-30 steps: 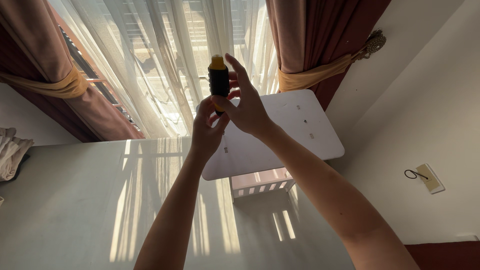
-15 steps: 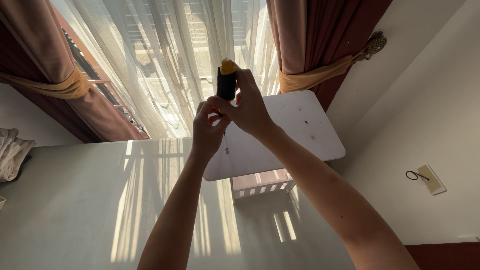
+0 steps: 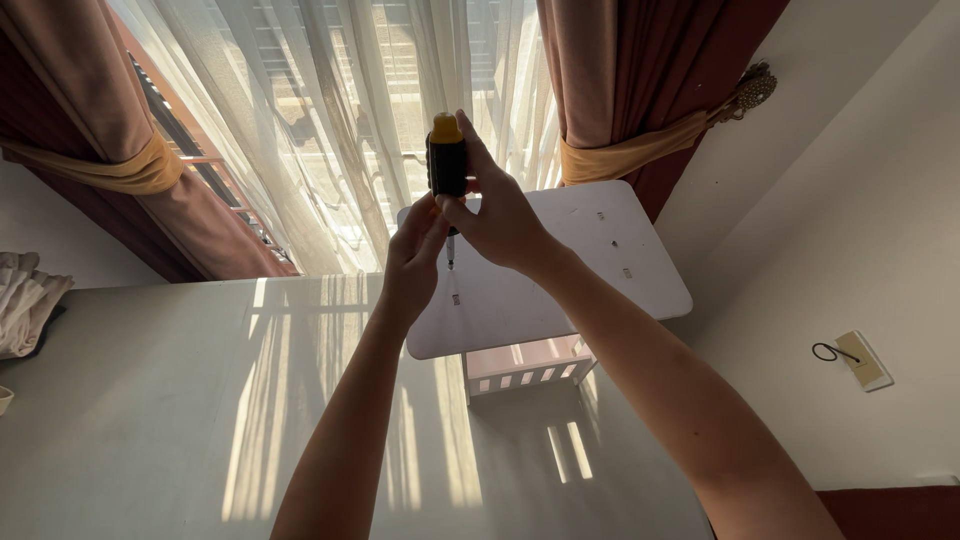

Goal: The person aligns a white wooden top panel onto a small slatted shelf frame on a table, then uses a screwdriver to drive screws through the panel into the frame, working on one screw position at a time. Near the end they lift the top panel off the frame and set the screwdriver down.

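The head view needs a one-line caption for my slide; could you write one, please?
Right hand holds a black, yellow-capped screwdriver upright while left hand pinches its shaft above a white table.

Sheer cloth curtains [image 3: 330,120], smooth tabletop [image 3: 150,420]

Both hands are raised before the sheer curtains [image 3: 340,130] — the right hand [image 3: 500,215] grips a short black screwdriver [image 3: 447,165] with a yellow cap, the left hand [image 3: 412,255] pinching its tip — above a white panel [image 3: 560,270].
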